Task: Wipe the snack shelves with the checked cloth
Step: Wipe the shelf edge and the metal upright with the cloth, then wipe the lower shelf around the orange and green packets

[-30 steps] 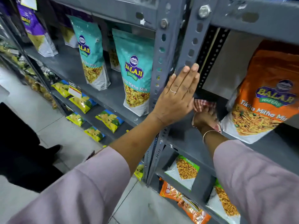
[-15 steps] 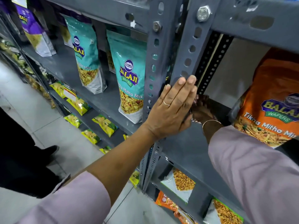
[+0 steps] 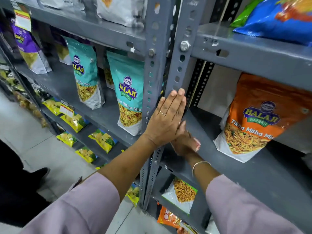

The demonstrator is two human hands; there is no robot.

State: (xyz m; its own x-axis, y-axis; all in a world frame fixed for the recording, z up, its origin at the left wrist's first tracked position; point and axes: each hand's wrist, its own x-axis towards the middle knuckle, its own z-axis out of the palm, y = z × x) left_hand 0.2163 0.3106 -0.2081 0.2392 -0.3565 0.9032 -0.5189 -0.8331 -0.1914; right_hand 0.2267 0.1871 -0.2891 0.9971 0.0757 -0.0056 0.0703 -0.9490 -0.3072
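Flat-palmed, left hand (image 3: 166, 119) on perforated post (image 3: 177, 71), right hand (image 3: 184, 143) clutching crumpled checked cloth (image 3: 196, 144).

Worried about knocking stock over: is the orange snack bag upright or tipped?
Upright, leaning slightly. The orange snack bag stands on its white base on the grey shelf, label facing out.

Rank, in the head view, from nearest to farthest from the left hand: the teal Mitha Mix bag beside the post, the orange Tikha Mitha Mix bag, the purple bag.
Measured from the left hand, flat on the upright post:
1. Teal Mitha Mix bag, just left of the post.
2. Orange Tikha Mitha Mix bag, right bay, same shelf level.
3. Purple bag, far left.
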